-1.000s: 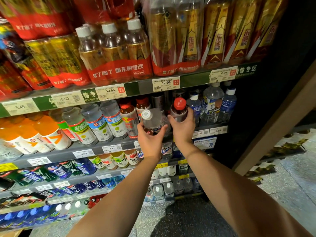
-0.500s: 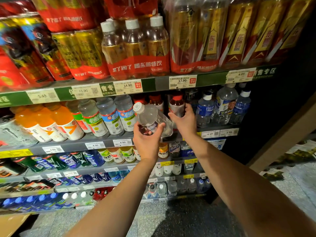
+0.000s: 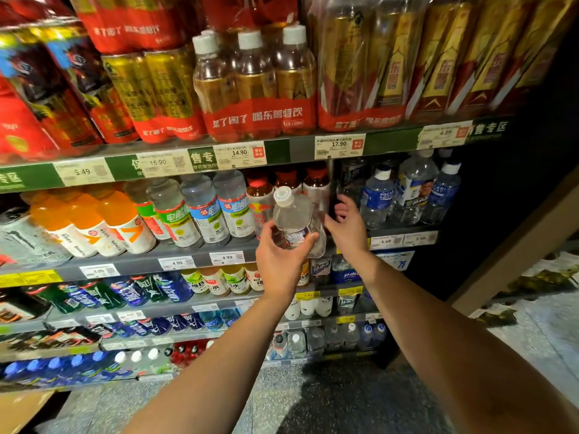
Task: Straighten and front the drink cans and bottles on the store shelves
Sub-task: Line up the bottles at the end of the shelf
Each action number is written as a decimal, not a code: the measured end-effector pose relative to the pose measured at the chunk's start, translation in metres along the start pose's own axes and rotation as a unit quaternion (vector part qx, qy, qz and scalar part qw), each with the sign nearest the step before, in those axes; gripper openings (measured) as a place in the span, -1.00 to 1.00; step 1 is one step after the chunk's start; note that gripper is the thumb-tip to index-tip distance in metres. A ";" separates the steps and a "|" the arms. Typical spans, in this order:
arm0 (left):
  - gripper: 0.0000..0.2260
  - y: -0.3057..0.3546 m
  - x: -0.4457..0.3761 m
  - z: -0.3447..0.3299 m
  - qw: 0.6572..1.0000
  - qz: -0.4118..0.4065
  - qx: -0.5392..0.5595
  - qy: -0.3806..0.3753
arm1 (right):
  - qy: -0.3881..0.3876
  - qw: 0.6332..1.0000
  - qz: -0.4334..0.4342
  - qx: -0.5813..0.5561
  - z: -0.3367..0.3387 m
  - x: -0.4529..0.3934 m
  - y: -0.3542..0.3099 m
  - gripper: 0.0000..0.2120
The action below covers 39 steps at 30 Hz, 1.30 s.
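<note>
My left hand grips a clear white-capped bottle, tilted with its cap up and to the left, in front of the second shelf. My right hand hovers just right of it with its fingers spread and holds nothing. Behind the hands stand red-capped brown bottles in the shelf's middle. Clear bottles with blue and green labels line up to the left, and orange bottles further left. Blue-labelled Pocari bottles stand to the right.
The top shelf carries shrink-wrapped packs of amber bottles and gold cans. Lower shelves hold small bottles and lying cans. Price tags line the shelf edges. A dark end panel bounds the rack on the right; speckled floor lies below.
My right hand has let go of the red-capped bottle, which now stands on the shelf, and the hand has opened. My left hand still holds the clear bottle, tilted more to the left.
</note>
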<state>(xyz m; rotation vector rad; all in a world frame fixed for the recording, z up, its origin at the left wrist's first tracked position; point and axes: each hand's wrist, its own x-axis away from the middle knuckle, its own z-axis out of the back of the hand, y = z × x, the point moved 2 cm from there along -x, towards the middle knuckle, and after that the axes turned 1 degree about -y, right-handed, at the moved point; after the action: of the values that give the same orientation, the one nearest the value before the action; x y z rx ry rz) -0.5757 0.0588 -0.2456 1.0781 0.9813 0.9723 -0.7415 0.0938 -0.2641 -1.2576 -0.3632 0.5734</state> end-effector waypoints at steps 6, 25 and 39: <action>-0.51 0.013 0.011 -0.044 0.999 0.020 0.035 -0.023 | 0.058 0.997 0.002 -0.044 0.047 0.021 0.011 -0.74; -0.39 0.053 -0.011 -0.132 0.995 -0.012 -0.079 0.064 | 0.178 0.983 0.043 0.008 0.086 0.004 0.024 -0.66; -0.36 0.035 -0.014 -0.144 0.994 -0.011 -0.078 0.072 | 0.187 0.971 -0.014 0.150 0.066 -0.026 0.027 -0.36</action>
<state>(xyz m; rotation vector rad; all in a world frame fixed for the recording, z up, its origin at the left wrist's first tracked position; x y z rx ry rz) -0.7219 0.0863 -0.2354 0.8743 1.0130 1.1022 -0.8049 0.1356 -0.2697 -1.0376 0.0227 0.3415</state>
